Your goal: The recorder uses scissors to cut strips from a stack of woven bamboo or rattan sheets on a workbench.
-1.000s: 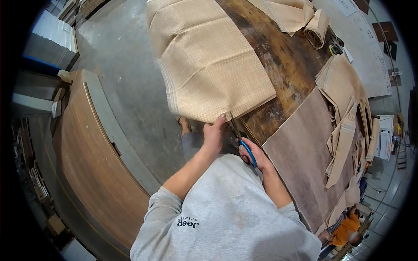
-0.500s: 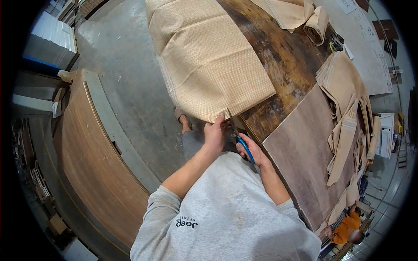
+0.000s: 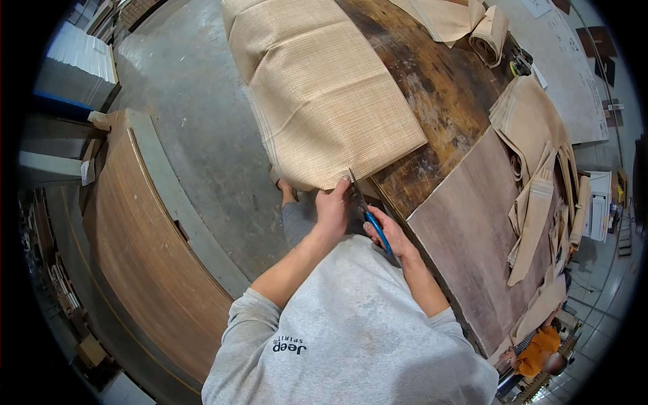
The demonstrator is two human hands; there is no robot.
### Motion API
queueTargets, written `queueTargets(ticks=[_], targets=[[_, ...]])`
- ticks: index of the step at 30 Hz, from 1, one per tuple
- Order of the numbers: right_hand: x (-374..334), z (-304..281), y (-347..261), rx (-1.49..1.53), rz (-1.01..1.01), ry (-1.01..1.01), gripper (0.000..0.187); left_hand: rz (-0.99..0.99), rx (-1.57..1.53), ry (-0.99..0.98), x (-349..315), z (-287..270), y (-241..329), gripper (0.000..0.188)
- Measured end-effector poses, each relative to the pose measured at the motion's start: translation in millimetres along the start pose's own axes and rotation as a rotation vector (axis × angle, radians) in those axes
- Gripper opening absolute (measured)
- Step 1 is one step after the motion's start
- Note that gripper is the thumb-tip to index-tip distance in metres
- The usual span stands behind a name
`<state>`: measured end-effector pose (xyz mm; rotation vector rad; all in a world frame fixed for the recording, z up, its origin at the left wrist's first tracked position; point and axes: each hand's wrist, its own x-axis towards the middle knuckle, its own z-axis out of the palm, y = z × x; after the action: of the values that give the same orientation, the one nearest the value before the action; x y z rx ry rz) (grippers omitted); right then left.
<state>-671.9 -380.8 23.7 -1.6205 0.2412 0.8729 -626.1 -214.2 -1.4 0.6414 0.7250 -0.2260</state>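
A wide piece of tan woven fabric (image 3: 331, 101) lies partly over the worktable and hangs off its left side, with creases across it. My left hand (image 3: 333, 209) pinches the fabric's near edge, thumb on top. In my right hand (image 3: 391, 235) is a pair of scissors with blue handles (image 3: 376, 229). Their dark blades point away from me, just right of my left thumb, with the tip over the fabric's near edge. My fingers and the shadow partly hide the lower blade.
The worn brown table (image 3: 439, 128) meets a smoother grey-brown board (image 3: 472, 223) on my right. Tan fabric strips (image 3: 536, 209) and a fabric roll (image 3: 489, 37) lie on it. On the left stands a wooden panel (image 3: 148, 256). Another person in orange (image 3: 538, 351) is at the far lower right.
The scissors' handles have come closer together and their blades have narrowed at the fabric's edge. My left hand keeps its pinch in nearly the same place.
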Motion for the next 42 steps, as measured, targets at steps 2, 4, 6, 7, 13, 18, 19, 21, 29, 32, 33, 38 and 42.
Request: queueTargets(ticks=[2, 4, 6, 7, 13, 18, 19, 21, 29, 32, 33, 38, 42], targets=[[-1.0, 1.9, -3.1, 0.052, 0.017, 0.005, 0.061, -0.009, 0.011, 0.001, -2.4, 1.6, 1.8, 0.028], [4.7, -0.3, 7.9, 0.024, 0.004, 0.013, 0.061, -0.023, -0.004, -0.004, -5.9, 5.2, 4.2, 0.027], [6.9, -0.7, 10.3, -0.006, -0.008, 0.018, 0.061, -0.019, -0.009, -0.004, -6.2, 5.7, 4.1, 0.027], [6.8, -0.3, 7.5, 0.018, -0.004, 0.007, 0.061, -0.015, -0.016, -0.004, -6.2, 5.2, 4.3, 0.026], [2.8, 4.9, -12.4, 0.038, 0.021, 0.008, 0.06, -0.037, -0.038, -0.011, -3.9, 1.7, 2.1, 0.021], [5.3, 5.8, -9.9, 0.036, 0.004, 0.006, 0.057, -0.039, -0.044, -0.026, -4.5, 1.7, 2.5, 0.022], [6.4, 5.9, -6.6, 0.027, -0.002, 0.019, 0.056, -0.048, -0.05, -0.034, -4.8, 2.1, 2.9, 0.023], [6.5, 6.0, -5.5, 0.017, -0.008, 0.031, 0.055, -0.039, -0.048, -0.036, -4.6, 2.1, 2.2, 0.023], [11.2, 11.2, -7.9, 0.133, -0.063, 0.021, 0.052, -0.061, -0.068, -0.002, -10.2, 4.8, 6.3, 0.02], [17.8, 5.8, -0.6, -0.041, -0.105, 0.045, 0.051, -0.089, -0.039, 0.026, -15.5, 9.2, 11.2, 0.021], [17.8, 5.8, -2.8, -0.043, -0.104, 0.042, 0.051, -0.083, -0.035, 0.022, -14.2, 8.0, 10.6, 0.021], [15.9, 11.0, -4.3, -0.061, -0.085, 0.089, 0.052, -0.092, -0.03, 0.018, -16.2, 7.9, 12.1, 0.021], [20.5, 7.6, 8.1, -0.067, -0.102, 0.085, 0.053, -0.106, -0.033, 0.023, -18.5, 10.9, 14.4, 0.02]])
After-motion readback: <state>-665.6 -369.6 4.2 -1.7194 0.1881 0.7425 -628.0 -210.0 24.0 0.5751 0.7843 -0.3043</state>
